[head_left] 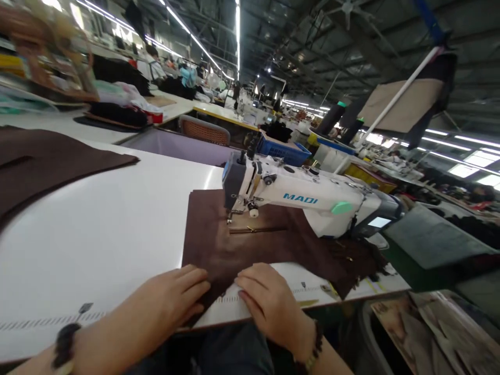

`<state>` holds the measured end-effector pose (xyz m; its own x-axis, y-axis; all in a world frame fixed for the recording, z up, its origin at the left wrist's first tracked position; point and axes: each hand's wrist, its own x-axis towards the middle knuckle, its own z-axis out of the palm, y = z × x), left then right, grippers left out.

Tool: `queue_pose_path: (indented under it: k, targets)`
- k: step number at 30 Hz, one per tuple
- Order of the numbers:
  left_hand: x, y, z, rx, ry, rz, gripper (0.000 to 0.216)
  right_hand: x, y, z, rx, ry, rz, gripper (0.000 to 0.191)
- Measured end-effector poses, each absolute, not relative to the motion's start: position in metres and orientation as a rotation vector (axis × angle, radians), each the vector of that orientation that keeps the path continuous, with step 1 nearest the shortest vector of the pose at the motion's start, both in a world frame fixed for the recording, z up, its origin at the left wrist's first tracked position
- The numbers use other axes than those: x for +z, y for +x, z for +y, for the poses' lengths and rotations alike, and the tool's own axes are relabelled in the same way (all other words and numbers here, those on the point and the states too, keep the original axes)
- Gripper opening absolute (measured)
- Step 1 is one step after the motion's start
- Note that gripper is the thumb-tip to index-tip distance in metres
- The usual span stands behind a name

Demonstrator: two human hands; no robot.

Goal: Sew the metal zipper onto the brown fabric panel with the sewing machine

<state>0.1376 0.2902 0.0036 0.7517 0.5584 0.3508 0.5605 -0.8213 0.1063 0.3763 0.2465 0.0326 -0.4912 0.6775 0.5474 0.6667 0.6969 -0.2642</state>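
A piece of dark brown fabric (242,245) lies on the white table (117,224) under the needle of a white sewing machine (304,198) marked MADI. A brown zipper (258,229) lies on the fabric by the presser foot. My left hand (175,294) rests flat on the fabric's near left corner at the table's front edge. My right hand (265,297) presses on the fabric's near edge just to the right, fingers curled down. Both wrists wear bead bracelets.
Another large brown fabric piece (42,161) lies at the table's far left. A ruler strip (47,317) runs along the front edge. A blue crate (283,148) and other workstations with people stand behind. A bin with papers (433,333) sits lower right.
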Motion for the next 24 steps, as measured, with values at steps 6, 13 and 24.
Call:
queue_pose_path:
  k: [6, 13, 24]
  targets:
    - [0.015, 0.164, 0.333, -0.366, -3.02, -0.874, 0.032, 0.016, 0.399, 0.295, 0.129, -1.247, -2.363, 0.028]
    - [-0.013, 0.179, 0.378, -0.508, -2.999, -0.988, 0.039, 0.007, 0.391, 0.344, 0.202, -1.408, -2.529, 0.037]
    - [-0.025, 0.179, 0.393, -0.42, -2.927, -0.933, 0.061, -0.003, 0.386, 0.341, 0.351, -1.602, -2.41, 0.041]
